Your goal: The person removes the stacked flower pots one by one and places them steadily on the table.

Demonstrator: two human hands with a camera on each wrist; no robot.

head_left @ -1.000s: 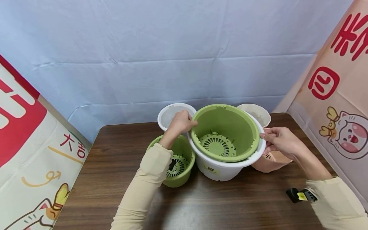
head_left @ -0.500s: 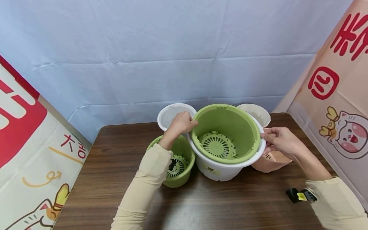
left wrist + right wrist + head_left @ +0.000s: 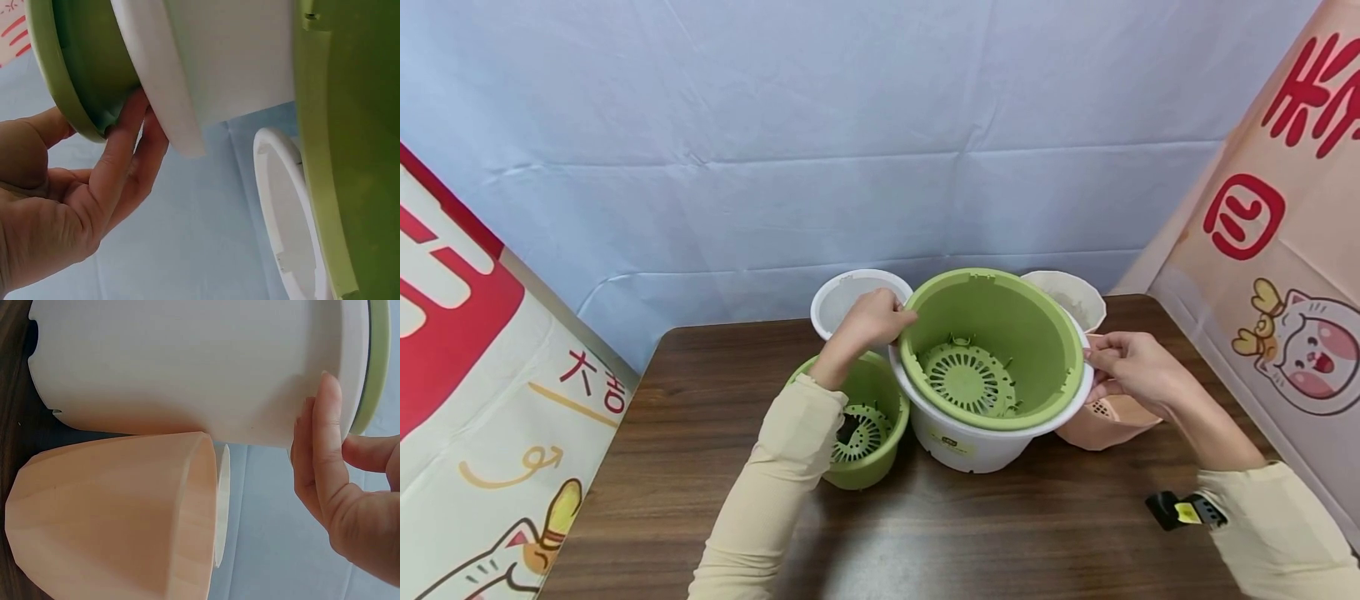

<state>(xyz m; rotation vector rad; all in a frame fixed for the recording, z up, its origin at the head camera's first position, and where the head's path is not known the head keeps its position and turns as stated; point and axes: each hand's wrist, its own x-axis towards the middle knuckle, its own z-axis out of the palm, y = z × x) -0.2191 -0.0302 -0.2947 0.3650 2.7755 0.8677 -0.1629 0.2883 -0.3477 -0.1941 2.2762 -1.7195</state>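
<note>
A large green plastic flower pot (image 3: 1015, 342) with a slotted bottom sits inside a white flower pot (image 3: 992, 452), somewhat tilted. My left hand (image 3: 872, 318) grips the green pot's rim at its left side. In the left wrist view the thumb is on the outside of the rim and the fingers (image 3: 122, 153) reach under it, touching the white rim. On the other side my right hand (image 3: 1138, 371) holds the white pot's rim. The right wrist view shows its fingers (image 3: 328, 431) lying under the white rim, with the thumb at the edge near the green rim.
A smaller green pot (image 3: 868, 475) stands at the left, with a small white pot (image 3: 827, 304) behind it. To the right are a peach pot (image 3: 1101, 433) and a cream pot (image 3: 1071, 292). All stand on a brown wooden table (image 3: 715, 400) before a pale cloth (image 3: 775, 208).
The large green pot has shifted slightly up and to the right within the white pot, its rim now a little higher. Both hands keep nearly the same places.
</note>
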